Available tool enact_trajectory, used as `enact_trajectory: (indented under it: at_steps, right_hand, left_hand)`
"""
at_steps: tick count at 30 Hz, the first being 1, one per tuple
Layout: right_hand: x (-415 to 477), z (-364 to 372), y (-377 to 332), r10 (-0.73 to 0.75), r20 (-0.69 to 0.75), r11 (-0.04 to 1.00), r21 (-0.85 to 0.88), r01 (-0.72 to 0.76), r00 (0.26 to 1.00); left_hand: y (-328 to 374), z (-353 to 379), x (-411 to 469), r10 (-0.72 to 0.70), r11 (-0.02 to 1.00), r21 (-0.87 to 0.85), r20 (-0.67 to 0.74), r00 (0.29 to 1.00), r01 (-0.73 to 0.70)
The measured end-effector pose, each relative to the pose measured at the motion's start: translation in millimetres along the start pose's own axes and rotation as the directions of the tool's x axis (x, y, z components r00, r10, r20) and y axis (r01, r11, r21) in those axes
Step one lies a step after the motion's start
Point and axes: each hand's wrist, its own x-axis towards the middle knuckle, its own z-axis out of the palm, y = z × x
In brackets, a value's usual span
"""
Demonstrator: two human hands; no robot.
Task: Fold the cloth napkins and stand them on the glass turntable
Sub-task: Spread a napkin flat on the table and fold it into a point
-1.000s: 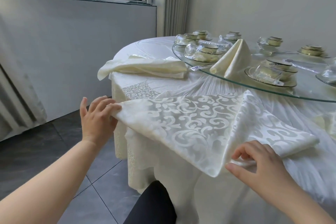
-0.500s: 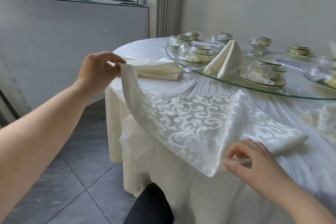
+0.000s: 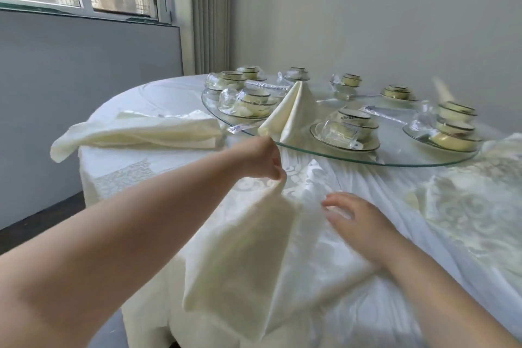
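Cloth napkin [image 3: 254, 234], cream with a woven scroll pattern, lies at the near edge of a round table [image 3: 147, 93], straight ahead of the person at 12 o'clock and hanging partly over the edge. The left hand [image 3: 262, 161] pinches one corner between thumb and curled fingers and holds it raised above the table, so the cloth hangs from it in a slanted flap. The right hand [image 3: 358, 220] is at 1 o'clock, just beside the flap, with its fingers straight and spread flat on the lower layer and gripping nothing.

Farther off at 12 o'clock sits the glass turntable [image 3: 395, 159]. One finished napkin [image 3: 293, 113] stands on its near rim as a cone, among wrapped bowl sets [image 3: 350, 127]. A pile of unfolded napkins [image 3: 141, 133] lies on the table at 10 o'clock, and another patterned cloth [image 3: 474, 206] lies at 2 o'clock.

This looks like an early fold, with one corner being carried across the cloth while the flat hand pins it. Only one napkin stands so far, so most of the task remains. The next move probably calls for laying the raised corner down on its matching edge, smoothing the crease with the right hand, and keeping the overhanging part from sliding off the table.
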Motion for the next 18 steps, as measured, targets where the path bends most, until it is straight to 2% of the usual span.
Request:
enact_trajectory:
  at_steps: [3, 5, 8, 14, 18]
  right_hand:
    - [-5, 17, -1, -0.094, 0.045, 0.987, -0.130, 0.099, 0.995]
    - [10, 11, 25, -0.069, 0.047, 0.984, -0.160, 0.076, 0.996]
    - [10, 13, 20, -0.101, 0.067, 0.974, -0.199, 0.112, 0.993]
    - [12, 14, 23, -0.120, 0.054, 0.975, -0.183, 0.128, 0.991]
    - [11, 16, 25, -0.108, 0.052, 0.980, -0.162, 0.115, 0.993]
  left_hand:
    - [-2, 8, 9, -0.052, 0.997, -0.052, 0.057, 0.997, 0.055]
    - [15, 23, 53, -0.095, 0.978, -0.181, 0.059, 0.994, 0.104]
    - [15, 32, 63, -0.173, 0.945, -0.274, 0.046, 0.984, 0.179]
    - [17, 48, 87, -0.201, 0.965, -0.175, -0.019, 0.979, 0.195]
    - [22, 52, 94, -0.198, 0.978, -0.083, -0.115, 0.973, 0.190]
